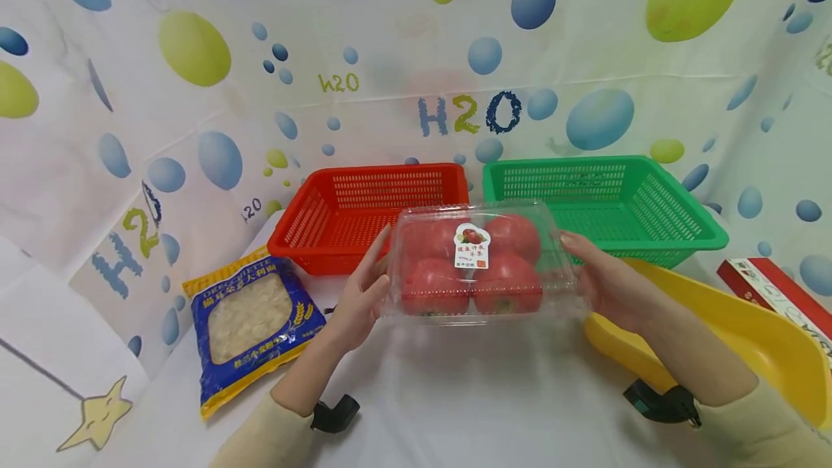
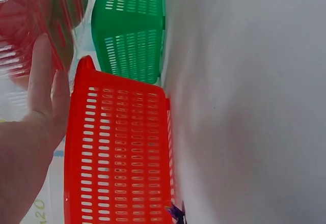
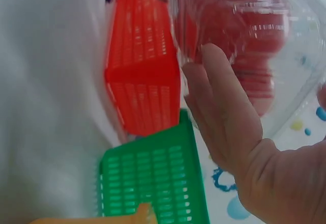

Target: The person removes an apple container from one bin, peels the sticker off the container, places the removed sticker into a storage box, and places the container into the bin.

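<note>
Both hands hold a clear plastic box of red apples [image 1: 434, 287] in the air, one at each end. It is tilted so its lid and printed label [image 1: 471, 245] face the head camera. My left hand [image 1: 359, 302] grips the left end; in the left wrist view its fingers [image 2: 41, 76] lie along the box's underside. At the right end is my right hand [image 1: 607, 284], with its fingers [image 3: 226, 89] against the underside in the right wrist view. Behind the box stand a red basket [image 1: 305, 219] and a green basket [image 1: 689, 226], partly covered by it.
A blue and yellow bag of pasta [image 1: 250, 323] lies on the left of the white table [image 1: 455, 396]. To the right, a yellow scoop-shaped tray [image 1: 734, 338] sits under my right forearm. Beyond it lies a red and white box [image 1: 773, 287]. A patterned curtain [image 1: 390, 42] hangs behind the baskets.
</note>
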`<state>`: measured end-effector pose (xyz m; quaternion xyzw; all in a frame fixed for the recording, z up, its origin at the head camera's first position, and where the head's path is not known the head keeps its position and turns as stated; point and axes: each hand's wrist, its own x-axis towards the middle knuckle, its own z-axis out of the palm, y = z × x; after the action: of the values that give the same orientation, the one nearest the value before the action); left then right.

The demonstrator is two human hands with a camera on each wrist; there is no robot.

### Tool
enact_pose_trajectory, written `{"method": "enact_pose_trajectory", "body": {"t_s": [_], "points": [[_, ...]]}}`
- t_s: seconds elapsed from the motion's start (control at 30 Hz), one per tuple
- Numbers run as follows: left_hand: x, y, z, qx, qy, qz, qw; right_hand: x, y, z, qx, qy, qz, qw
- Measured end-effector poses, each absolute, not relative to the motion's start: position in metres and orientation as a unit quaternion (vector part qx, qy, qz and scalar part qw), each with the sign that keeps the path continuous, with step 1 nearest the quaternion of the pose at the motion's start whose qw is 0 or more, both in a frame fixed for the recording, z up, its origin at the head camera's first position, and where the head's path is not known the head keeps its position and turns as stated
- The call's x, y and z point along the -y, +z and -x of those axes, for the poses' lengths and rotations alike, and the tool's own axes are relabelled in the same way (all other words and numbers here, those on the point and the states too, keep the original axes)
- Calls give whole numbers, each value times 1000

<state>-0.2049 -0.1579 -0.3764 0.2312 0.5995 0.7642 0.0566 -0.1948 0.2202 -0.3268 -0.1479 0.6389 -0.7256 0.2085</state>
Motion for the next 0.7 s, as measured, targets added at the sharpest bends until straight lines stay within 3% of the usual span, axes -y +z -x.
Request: {"method": "enact_pose_trajectory", "body": {"t_s": [0.27, 0.7], "points": [[164, -386, 195, -643, 724, -223, 114, -230, -338, 185, -685, -679, 136, 226], [171, -392, 192, -653, 704, -230, 156, -232, -350, 175, -650, -687, 161, 284]]}}
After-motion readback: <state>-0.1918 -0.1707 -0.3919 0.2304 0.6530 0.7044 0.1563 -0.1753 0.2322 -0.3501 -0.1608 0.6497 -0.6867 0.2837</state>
